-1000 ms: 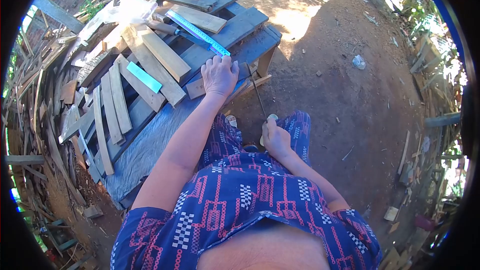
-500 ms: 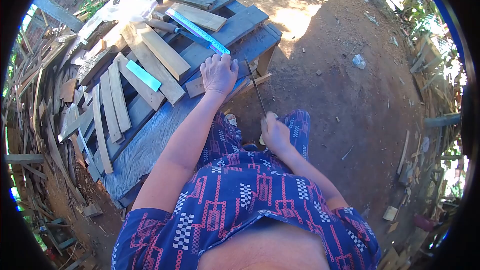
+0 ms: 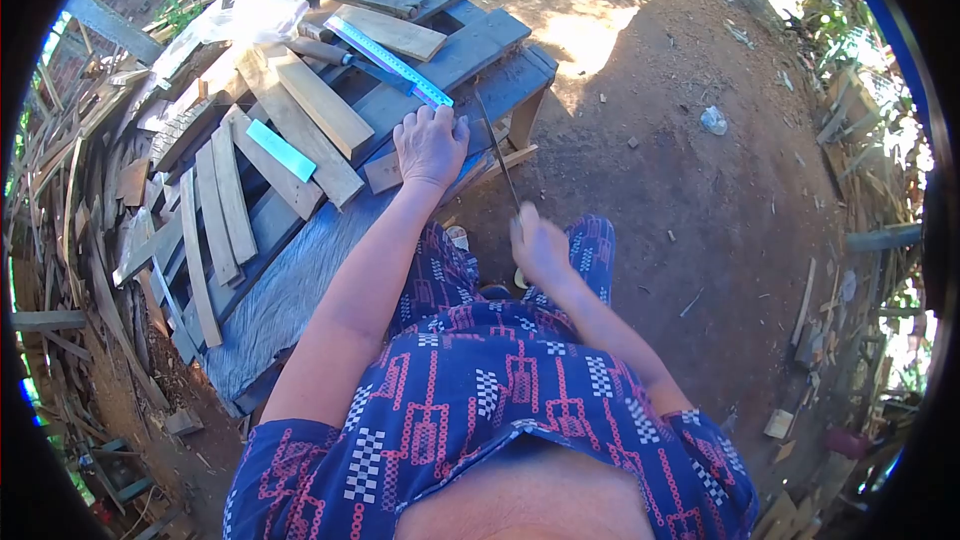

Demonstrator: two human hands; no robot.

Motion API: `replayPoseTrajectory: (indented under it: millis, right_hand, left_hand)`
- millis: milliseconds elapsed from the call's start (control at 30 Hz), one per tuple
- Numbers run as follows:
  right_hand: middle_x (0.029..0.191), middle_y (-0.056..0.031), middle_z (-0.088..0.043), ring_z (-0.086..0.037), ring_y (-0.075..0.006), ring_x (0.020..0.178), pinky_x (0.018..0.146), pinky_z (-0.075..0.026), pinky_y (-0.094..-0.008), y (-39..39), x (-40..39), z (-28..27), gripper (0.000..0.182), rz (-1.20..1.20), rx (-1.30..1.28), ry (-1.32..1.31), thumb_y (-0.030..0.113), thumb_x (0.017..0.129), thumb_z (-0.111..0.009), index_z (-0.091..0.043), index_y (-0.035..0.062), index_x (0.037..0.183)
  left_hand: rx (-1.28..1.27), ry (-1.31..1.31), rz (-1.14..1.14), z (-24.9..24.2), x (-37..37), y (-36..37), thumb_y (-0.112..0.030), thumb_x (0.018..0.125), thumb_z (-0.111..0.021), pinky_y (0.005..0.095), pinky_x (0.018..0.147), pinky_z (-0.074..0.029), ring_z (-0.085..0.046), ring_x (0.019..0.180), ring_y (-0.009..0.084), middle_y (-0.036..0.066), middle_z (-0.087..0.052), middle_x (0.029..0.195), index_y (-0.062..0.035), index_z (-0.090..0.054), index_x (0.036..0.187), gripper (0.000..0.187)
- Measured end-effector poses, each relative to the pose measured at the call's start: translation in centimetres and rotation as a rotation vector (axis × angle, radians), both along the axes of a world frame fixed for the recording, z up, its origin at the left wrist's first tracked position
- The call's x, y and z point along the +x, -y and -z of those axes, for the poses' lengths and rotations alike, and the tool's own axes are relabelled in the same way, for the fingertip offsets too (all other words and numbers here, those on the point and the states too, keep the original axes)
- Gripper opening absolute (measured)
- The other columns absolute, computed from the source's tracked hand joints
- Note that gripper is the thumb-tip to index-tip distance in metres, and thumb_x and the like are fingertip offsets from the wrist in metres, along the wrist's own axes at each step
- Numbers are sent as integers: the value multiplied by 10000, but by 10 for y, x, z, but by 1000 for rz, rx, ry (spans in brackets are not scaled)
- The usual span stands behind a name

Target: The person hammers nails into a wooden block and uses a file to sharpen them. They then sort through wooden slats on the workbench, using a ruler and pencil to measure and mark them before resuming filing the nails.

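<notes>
My left hand [image 3: 430, 145] presses down on a short wooden board [image 3: 383, 172] at the near right edge of the bench, its fingers curled over the wood. In my right hand [image 3: 541, 248] is a saw, its handle hidden in the closed, slightly blurred fingers. The thin dark saw blade [image 3: 497, 150], seen nearly edge-on, slants up beside the board's right end. Just beyond my left fingers lies a blue ruler [image 3: 390, 62]. Next to it rests a wooden-handled tool [image 3: 322, 50] with a dark blade.
Several wooden strips [image 3: 232, 190] and thicker pieces [image 3: 322, 105] cover the slatted bench [image 3: 290, 285]. A light-blue rectangular piece [image 3: 281, 150] lies on one strip. A clear plastic bag [image 3: 262, 15] sits at the back. Scrap wood [image 3: 95, 180] is heaped to the left.
My right hand has moved up and slightly left with the saw, its blade reaching further along the bench edge. My left hand keeps its hold on the board; the view shifts slightly.
</notes>
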State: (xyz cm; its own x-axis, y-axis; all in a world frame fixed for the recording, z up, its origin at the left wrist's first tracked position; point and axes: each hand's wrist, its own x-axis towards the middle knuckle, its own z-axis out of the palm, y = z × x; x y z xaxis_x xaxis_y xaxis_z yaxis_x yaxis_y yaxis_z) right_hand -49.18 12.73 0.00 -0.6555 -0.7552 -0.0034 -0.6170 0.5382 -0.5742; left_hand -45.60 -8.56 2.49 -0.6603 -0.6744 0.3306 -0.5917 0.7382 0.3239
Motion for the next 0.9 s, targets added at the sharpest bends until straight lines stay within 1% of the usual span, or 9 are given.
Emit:
replayPoseTrajectory:
  millis: [133,200,267,367,467,567,633,733,900]
  right_hand:
    - [713,-250,-629,-627,-461,693,626,-471,-559,-27,14,-5,153,9,65,133,189,923,-508,-474,39,920]
    - [737,-252,-636,-634,-456,719,647,-476,-556,8,-5,0,159,-11,-36,-4,192,926,-491,-482,33,922]
    - [767,-257,-643,-638,-452,751,671,-478,-556,54,-27,2,176,-3,-70,-48,199,931,-471,-490,24,924]
    - [792,-264,-646,-641,-448,775,692,-478,-555,79,-43,-1,200,-8,-32,-49,214,936,-463,-497,17,924]
    - [777,-263,-646,-640,-452,759,681,-479,-558,44,-29,2,196,-26,-55,-38,215,937,-470,-495,20,939]
    - [749,-253,-647,-642,-449,734,664,-487,-553,-15,1,0,191,-32,39,-8,213,936,-484,-491,23,952]
    - [715,-245,-629,-636,-432,723,639,-481,-535,-35,13,-1,210,-25,123,103,240,953,-496,-493,37,1005]
    - [717,-238,-632,-635,-438,720,636,-478,-537,-9,-1,9,217,-86,104,-4,249,956,-496,-490,35,987]
    - [726,-240,-645,-641,-448,718,649,-486,-547,6,-18,16,227,-81,112,-13,257,949,-503,-497,30,950]
  left_hand:
    - [30,42,-8,-4,-1,-1,-337,901,-593,436,839,-407,-572,951,298,98,-612,917,-98,-631,894,242]
    - [5,14,-3,3,0,0,-336,901,-593,436,841,-408,-572,955,299,99,-614,922,-98,-634,900,242]
    - [-29,-23,-7,2,-3,1,-335,900,-593,435,843,-409,-572,960,299,100,-615,926,-97,-636,906,242]
    - [-11,16,-19,0,-1,2,-334,898,-594,434,844,-411,-574,958,300,100,-618,925,-98,-639,912,241]
    - [-16,14,-24,3,-3,3,-328,881,-604,436,840,-414,-578,946,291,94,-618,923,-106,-654,923,232]
    - [-10,-7,-22,1,-3,2,-338,902,-586,445,841,-412,-577,961,301,100,-622,922,-100,-639,912,244]
    - [40,27,-10,-2,-2,0,-332,905,-579,451,845,-413,-578,966,304,101,-624,930,-99,-642,917,242]
    - [3,-19,-73,4,-7,5,-326,906,-576,455,860,-413,-578,972,312,106,-623,945,-98,-645,928,239]
    - [19,2,-119,4,-12,13,-308,899,-578,449,877,-409,-568,997,304,112,-620,992,-104,-659,990,238]
